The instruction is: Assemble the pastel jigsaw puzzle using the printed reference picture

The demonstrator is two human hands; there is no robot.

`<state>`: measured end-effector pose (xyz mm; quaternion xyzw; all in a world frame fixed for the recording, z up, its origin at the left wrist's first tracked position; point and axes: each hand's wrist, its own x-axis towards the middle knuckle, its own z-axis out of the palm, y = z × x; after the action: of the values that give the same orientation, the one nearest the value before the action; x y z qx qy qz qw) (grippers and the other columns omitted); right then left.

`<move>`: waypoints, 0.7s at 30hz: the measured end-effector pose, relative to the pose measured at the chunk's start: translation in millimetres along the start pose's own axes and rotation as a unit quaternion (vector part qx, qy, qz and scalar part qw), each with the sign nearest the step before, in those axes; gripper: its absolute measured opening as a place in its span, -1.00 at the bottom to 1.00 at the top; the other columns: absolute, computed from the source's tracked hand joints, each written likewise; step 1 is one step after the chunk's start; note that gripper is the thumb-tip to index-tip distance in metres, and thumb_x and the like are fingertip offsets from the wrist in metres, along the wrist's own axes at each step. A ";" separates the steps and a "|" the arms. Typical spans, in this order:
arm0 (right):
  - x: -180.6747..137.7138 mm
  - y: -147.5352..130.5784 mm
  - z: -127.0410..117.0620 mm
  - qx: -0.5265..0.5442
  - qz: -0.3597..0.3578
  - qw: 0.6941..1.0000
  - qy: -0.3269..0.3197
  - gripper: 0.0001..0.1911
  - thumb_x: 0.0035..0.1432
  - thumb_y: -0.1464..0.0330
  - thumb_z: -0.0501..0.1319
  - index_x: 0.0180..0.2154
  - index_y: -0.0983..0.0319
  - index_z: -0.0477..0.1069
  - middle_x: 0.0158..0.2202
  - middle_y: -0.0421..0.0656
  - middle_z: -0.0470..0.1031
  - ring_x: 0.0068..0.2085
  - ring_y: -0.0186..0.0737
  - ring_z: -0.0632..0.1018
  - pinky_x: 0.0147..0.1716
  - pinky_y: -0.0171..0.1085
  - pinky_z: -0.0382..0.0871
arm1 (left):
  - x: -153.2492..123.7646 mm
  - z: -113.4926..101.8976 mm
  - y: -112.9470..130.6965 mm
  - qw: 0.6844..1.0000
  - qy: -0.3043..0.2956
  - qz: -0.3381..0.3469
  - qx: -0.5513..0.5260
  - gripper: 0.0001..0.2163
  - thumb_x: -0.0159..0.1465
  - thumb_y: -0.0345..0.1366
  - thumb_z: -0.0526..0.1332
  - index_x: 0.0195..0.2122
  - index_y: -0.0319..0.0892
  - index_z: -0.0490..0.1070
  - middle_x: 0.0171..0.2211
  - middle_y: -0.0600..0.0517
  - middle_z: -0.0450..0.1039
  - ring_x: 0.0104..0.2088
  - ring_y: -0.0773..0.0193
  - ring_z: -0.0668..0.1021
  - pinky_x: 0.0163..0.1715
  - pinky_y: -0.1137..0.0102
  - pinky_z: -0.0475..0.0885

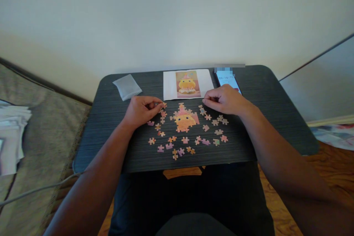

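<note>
A partly joined jigsaw puzzle (184,120) lies mid-table, its pieces forming a yellow character with dark eyes and a pink top. To its left, my left hand (143,110) pinches a small puzzle piece (164,105) between thumb and forefinger. My right hand (225,99) rests by the lower right corner of a white sheet (169,85), which carries a printed picture (188,84) of the character with a cake. Its fingertips are closed together, and whatever may be between them is hidden. Several loose pieces (205,142) in pink, orange and pale tones surround the joined part.
A clear plastic bag (127,87) lies at the dark table's (96,125) back left. At the back right, a phone (226,78) showing a timer is partly covered by my right hand. A pale wall (177,18) stands behind. Papers (11,136) and a cable (41,188) are at left.
</note>
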<state>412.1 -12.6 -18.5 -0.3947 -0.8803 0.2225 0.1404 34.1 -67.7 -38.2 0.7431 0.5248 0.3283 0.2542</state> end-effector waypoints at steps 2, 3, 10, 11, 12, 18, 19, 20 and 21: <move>-0.1 1.3 0.7 0.002 -0.001 1.000 -0.004 -0.68 0.45 0.16 0.27 -0.34 0.15 0.60 -0.50 -0.24 0.53 -0.47 -0.28 0.44 -0.30 -0.14 0.18 | 0.3 0.5 -0.5 1.000 0.007 0.009 0.007 -0.77 0.38 -0.17 0.44 -0.14 -0.23 0.82 -0.64 0.13 0.40 -0.62 0.41 0.30 -0.59 0.43 0.15; -0.1 2.0 1.0 0.003 -0.002 1.000 -0.006 -0.68 0.45 0.15 0.27 -0.32 0.15 0.61 -0.50 -0.25 0.54 -0.47 -0.28 0.45 -0.31 -0.14 0.19 | 0.4 0.7 -1.1 1.000 0.010 0.012 0.012 -0.76 0.38 -0.17 0.44 -0.14 -0.24 0.82 -0.64 0.13 0.40 -0.62 0.41 0.30 -0.59 0.43 0.15; -1.0 4.7 3.7 0.002 -0.001 1.000 -0.001 -0.70 0.45 0.14 0.28 -0.25 0.16 0.67 -0.50 -0.25 0.57 -0.49 -0.29 0.48 -0.33 -0.16 0.21 | -0.4 1.9 -8.8 0.998 0.036 0.016 0.040 -0.74 0.38 -0.26 0.34 -0.11 -0.27 0.81 -0.65 0.15 0.39 -0.62 0.40 0.32 -0.56 0.43 0.20; -1.1 4.8 4.2 0.003 -0.003 1.000 0.002 -0.70 0.45 0.14 0.28 -0.25 0.16 0.67 -0.51 -0.25 0.57 -0.50 -0.29 0.48 -0.33 -0.16 0.22 | -0.6 2.3 -10.1 0.998 0.036 0.015 0.041 -0.74 0.38 -0.26 0.33 -0.11 -0.27 0.81 -0.65 0.15 0.38 -0.62 0.40 0.32 -0.55 0.43 0.21; -1.1 4.9 4.8 0.004 -0.007 1.000 0.005 -0.70 0.45 0.14 0.28 -0.25 0.16 0.67 -0.52 -0.25 0.56 -0.50 -0.29 0.49 -0.34 -0.17 0.22 | -0.8 2.8 -11.3 0.998 0.034 0.014 0.041 -0.74 0.38 -0.25 0.33 -0.10 -0.26 0.81 -0.65 0.15 0.38 -0.62 0.40 0.31 -0.55 0.43 0.21; 0.2 5.8 8.4 0.005 -0.030 0.999 0.013 -0.70 0.45 0.17 0.27 -0.27 0.16 0.67 -0.52 -0.25 0.57 -0.50 -0.29 0.51 -0.34 -0.18 0.25 | -2.5 3.7 -15.0 0.999 0.028 -0.002 0.046 -0.72 0.35 -0.26 0.31 -0.08 -0.23 0.81 -0.62 0.16 0.37 -0.60 0.40 0.30 -0.53 0.42 0.22; 0.3 6.1 8.8 0.007 -0.029 0.999 0.014 -0.70 0.45 0.17 0.27 -0.27 0.16 0.66 -0.52 -0.25 0.57 -0.50 -0.30 0.51 -0.34 -0.19 0.25 | -2.7 3.1 -15.2 0.998 0.029 -0.003 0.049 -0.71 0.35 -0.26 0.31 -0.06 -0.23 0.80 -0.62 0.16 0.37 -0.60 0.39 0.30 -0.53 0.41 0.22; 0.4 6.5 9.0 0.008 -0.029 0.999 0.014 -0.71 0.45 0.17 0.27 -0.28 0.15 0.66 -0.52 -0.25 0.57 -0.50 -0.30 0.52 -0.34 -0.19 0.25 | -2.8 2.4 -15.4 0.998 0.030 -0.004 0.052 -0.71 0.35 -0.26 0.31 -0.05 -0.23 0.80 -0.62 0.16 0.36 -0.60 0.39 0.30 -0.52 0.41 0.23; 0.3 6.8 9.1 0.007 -0.029 0.999 0.016 -0.71 0.45 0.17 0.27 -0.28 0.15 0.65 -0.51 -0.25 0.57 -0.50 -0.30 0.51 -0.34 -0.19 0.25 | -2.8 1.8 -15.6 0.998 0.028 -0.005 0.055 -0.71 0.35 -0.24 0.32 -0.05 -0.23 0.80 -0.62 0.16 0.35 -0.59 0.38 0.31 -0.52 0.40 0.23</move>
<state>412.4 -11.0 -29.8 -0.3717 -0.8873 0.2187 0.1634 25.3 -65.4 -51.3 0.7443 0.5522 0.3181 0.1997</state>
